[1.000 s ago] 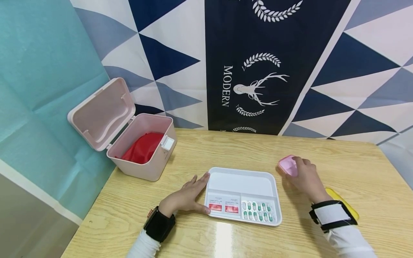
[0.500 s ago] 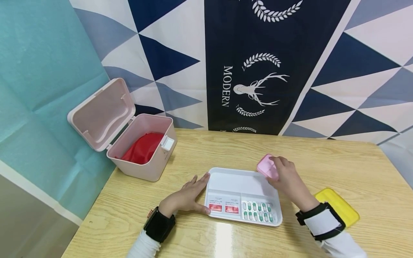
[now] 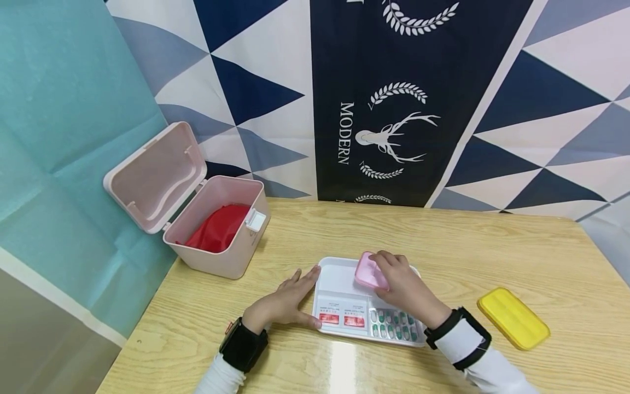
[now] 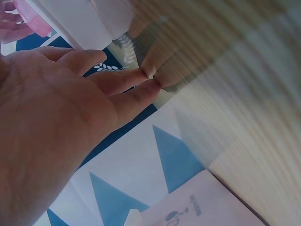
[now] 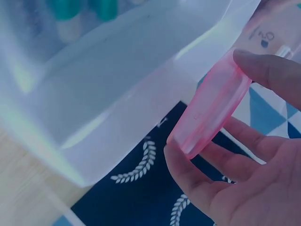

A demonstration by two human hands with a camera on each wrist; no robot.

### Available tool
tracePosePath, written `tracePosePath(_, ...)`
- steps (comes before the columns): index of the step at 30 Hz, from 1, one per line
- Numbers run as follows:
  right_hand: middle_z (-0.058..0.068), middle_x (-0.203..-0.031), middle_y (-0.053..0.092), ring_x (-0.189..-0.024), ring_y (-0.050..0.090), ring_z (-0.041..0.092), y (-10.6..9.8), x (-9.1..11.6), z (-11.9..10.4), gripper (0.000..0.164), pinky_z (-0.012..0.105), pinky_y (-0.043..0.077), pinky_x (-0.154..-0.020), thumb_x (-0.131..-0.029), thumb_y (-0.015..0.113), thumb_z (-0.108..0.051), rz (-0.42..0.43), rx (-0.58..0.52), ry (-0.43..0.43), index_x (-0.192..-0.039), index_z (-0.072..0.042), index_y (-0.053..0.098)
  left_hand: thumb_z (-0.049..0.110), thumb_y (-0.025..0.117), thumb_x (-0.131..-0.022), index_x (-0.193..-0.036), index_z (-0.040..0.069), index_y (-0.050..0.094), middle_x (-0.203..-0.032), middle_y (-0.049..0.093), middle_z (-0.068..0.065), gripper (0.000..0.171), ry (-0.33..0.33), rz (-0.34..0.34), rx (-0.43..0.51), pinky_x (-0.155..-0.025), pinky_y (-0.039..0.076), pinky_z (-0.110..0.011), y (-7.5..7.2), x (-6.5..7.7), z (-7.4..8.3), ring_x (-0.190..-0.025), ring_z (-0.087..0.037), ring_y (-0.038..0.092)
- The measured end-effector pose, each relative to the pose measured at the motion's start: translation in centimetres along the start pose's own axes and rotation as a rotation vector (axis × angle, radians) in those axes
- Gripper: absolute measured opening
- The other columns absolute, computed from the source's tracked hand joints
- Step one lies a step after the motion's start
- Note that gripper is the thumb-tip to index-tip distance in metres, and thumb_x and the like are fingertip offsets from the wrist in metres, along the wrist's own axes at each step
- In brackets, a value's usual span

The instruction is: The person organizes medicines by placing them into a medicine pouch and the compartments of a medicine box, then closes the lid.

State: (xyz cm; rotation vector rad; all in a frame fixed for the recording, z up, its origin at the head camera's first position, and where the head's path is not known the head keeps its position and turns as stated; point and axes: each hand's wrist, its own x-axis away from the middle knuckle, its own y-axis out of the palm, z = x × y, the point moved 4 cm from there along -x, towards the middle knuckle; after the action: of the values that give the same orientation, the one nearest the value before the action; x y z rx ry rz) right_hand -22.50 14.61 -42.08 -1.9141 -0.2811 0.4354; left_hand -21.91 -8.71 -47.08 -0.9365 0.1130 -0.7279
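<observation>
A small pink plastic case (image 3: 365, 272) is in my right hand (image 3: 408, 290), gripped between thumb and fingers over the upper part of the white divided tray (image 3: 337, 272). In the right wrist view the pink case (image 5: 211, 110) is pinched by its edges, next to the tray wall. My left hand (image 3: 285, 301) lies with spread fingers at the tray's left edge, fingertips touching the rim. Two flat packets with red print (image 3: 328, 318) fill the lower left compartment. Beside them, a blister pack of green-and-white capsules (image 3: 389, 323) is partly covered by my right hand.
A yellow case (image 3: 513, 318) lies on the wooden table (image 3: 443, 361) at the right. Back left stands a pale pink storage box (image 3: 241, 246), its lid (image 3: 162, 175) raised and red cloth (image 3: 219, 229) inside. A patterned wall covering (image 3: 266, 71) rises behind the table.
My right hand has carried the pink case leftward from the table's right side to over the tray, uncovering the yellow case. The left hand has stayed at the tray's edge.
</observation>
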Motion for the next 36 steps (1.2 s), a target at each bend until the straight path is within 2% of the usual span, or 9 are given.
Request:
tracePosePath(8,0.021,-0.127,0.050,-0.108,0.047,0.042,1.2,-0.5,-0.9,0.061,0.051,0.047,-0.084,-0.069,0.076,-0.008,-0.065,-0.001,-0.038,-0.124,-0.003,0.050,0.052,0.070,-0.070,-0.148,0.014,0.004,-0.155,0.004,0.000,0.108,-0.008,0.000,0.003,-0.113,0.008,-0.050,0.0,0.0,0.1,-0.140,-0.035,0.000)
tracePosePath(11,0.021,-0.126,0.050,-0.107,0.047,0.040,1.4,-0.6,-1.0,0.060,0.049,0.047,-0.084,-0.069,0.076,-0.007,-0.073,-0.015,-0.077,-0.124,-0.004,0.051,0.051,0.070,-0.071,-0.148,0.014,0.004,-0.155,0.004,0.000,0.108,-0.010,-0.001,0.001,-0.113,0.008,-0.050,0.0,0.1,0.1,-0.140,-0.035,0.000)
tracePosePath(20,0.023,-0.129,0.048,-0.111,0.046,0.042,1.6,-1.3,-1.0,0.057,0.050,0.046,-0.087,-0.069,0.075,-0.002,-0.156,-0.065,-0.149,-0.122,-0.008,0.055,0.053,0.069,-0.071,-0.148,0.015,0.004,-0.155,0.005,0.001,0.108,-0.009,-0.001,-0.009,-0.113,0.008,-0.050,0.1,0.0,-0.1,-0.140,-0.035,0.000)
tracePosePath(26,0.020,-0.128,0.049,-0.109,0.045,0.037,2.0,-1.8,-0.8,0.052,0.047,0.046,-0.087,-0.069,0.074,-0.001,-0.206,-0.079,-0.181,-0.119,-0.009,0.058,0.053,0.069,-0.071,-0.148,0.015,0.004,-0.155,0.005,0.001,0.107,-0.012,-0.001,-0.008,-0.113,0.008,-0.050,0.1,0.0,0.0,-0.140,-0.035,0.000)
tracePosePath(31,0.020,-0.127,0.049,-0.108,0.043,0.035,2.2,-2.1,-0.7,0.047,0.047,0.044,-0.087,-0.070,0.075,-0.005,-0.217,-0.088,-0.205,-0.114,-0.008,0.062,0.053,0.069,-0.071,-0.148,0.015,0.004,-0.155,0.004,0.002,0.108,-0.016,-0.004,-0.003,-0.113,0.008,-0.050,0.1,0.0,0.0,-0.140,-0.034,0.000)
tracePosePath(36,0.020,-0.127,0.048,-0.110,0.042,0.035,2.4,-2.0,-0.6,0.045,0.048,0.043,-0.088,-0.070,0.075,-0.006,-0.198,-0.103,-0.187,-0.113,-0.008,0.062,0.053,0.069,-0.071,-0.148,0.015,0.003,-0.155,0.005,0.001,0.108,-0.015,-0.004,-0.009,-0.113,0.008,-0.049,0.1,0.0,0.0,-0.140,-0.035,0.000)
